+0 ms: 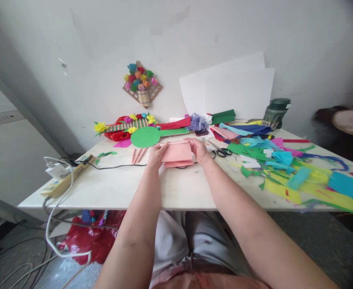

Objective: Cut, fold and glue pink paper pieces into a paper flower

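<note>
Both my bare forearms (140, 216) stretch forward over my grey trousers (172, 245) and across the table edge. White wall (224, 28) fills the far side, and against it stands my white table (116, 190). Large white sheets (224, 90) lean on the wall at the back right. Across the right of the table spreads a heap of coloured paper scraps (299, 186), mostly yellow, green and blue. Under the table on the left I see a red plastic bag (90, 243); above it, near the left edge, lies a yellowish power strip (70, 176) with a white plug in it. Toward the back, a round green piece (145, 137) with a long neck lies in front of a flower-trimmed guitar shape (128, 125). My folded pink paper (178, 153) is held up between my hands near the middle of the table, a thin roll along its top edge and a second layer showing below. My left hand (156, 155) pinches its left side, thumb on top; my right hand (199, 150) pinches the upper right corner. Just right of that hand lie black-handled scissors (223, 152), and left of my left hand, slim pink rolls (138, 155).
</note>
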`<state>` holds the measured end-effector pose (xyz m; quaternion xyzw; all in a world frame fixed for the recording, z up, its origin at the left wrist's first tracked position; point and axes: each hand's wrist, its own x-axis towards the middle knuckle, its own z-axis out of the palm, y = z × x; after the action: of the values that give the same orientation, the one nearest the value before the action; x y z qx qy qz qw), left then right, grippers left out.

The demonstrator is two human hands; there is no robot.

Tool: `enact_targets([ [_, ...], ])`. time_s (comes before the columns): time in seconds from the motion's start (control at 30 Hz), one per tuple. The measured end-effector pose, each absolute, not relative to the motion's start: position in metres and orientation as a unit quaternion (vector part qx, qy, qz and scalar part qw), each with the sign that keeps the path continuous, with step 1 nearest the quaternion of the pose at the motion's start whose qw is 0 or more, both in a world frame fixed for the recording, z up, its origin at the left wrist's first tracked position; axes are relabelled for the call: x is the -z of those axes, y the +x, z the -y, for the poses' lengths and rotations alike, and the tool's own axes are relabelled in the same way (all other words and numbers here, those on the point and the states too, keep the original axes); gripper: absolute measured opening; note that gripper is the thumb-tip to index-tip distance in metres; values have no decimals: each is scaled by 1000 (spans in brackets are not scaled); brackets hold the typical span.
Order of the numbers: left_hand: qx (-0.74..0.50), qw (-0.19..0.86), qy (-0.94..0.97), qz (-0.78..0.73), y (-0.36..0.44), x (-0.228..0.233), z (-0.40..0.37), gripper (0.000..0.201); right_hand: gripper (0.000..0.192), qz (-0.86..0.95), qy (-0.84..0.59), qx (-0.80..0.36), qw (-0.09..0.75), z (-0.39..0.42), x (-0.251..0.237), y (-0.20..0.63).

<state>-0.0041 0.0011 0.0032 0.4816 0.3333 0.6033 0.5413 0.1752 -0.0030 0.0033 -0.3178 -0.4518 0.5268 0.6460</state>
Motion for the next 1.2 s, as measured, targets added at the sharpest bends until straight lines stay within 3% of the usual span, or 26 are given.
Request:
enact_targets([
  [0.57,-624,512,473,-354,-3,-1,-4,42,19,484,-353,-499,627,4,-4,174],
  [0.87,-624,518,473,-344,-2,-5,0,39,33,485,-365,-463,646,3,-5,172],
  [1.2,-622,519,472,-348,-3,-5,0,38,32,509,-367,-452,635,-2,-2,173],
])
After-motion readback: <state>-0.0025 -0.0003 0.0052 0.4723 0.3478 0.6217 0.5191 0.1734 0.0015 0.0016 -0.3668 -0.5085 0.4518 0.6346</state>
